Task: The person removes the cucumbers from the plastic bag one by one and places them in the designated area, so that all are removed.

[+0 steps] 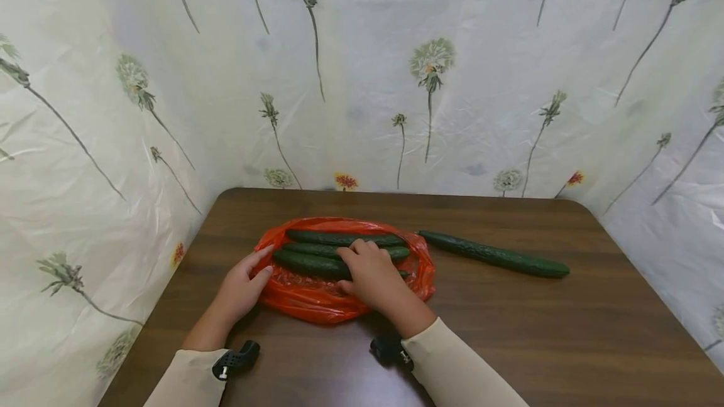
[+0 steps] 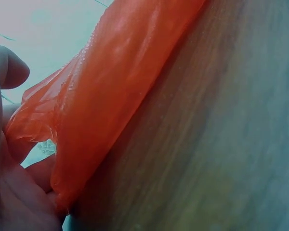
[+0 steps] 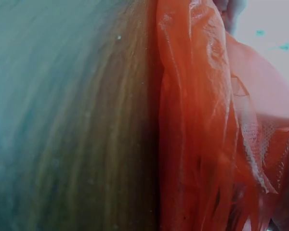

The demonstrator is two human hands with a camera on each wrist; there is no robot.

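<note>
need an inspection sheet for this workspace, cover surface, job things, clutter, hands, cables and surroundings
surface: dark wood-grain table, with rounded far corners
job's things: open red plastic bag holding at least three cucumbers, side by side; one loose cucumber on the table to the right, its left end by the bag's rim
clutter: nothing seen
left hand: the left hand touches the bag's left rim; whether it grips is unclear
right hand: the right hand reaches over the bagged cucumbers; grip partly hidden
cables: nothing seen
surroundings: pale sheeting printed with dandelion-like plants, behind and at both sides
</note>
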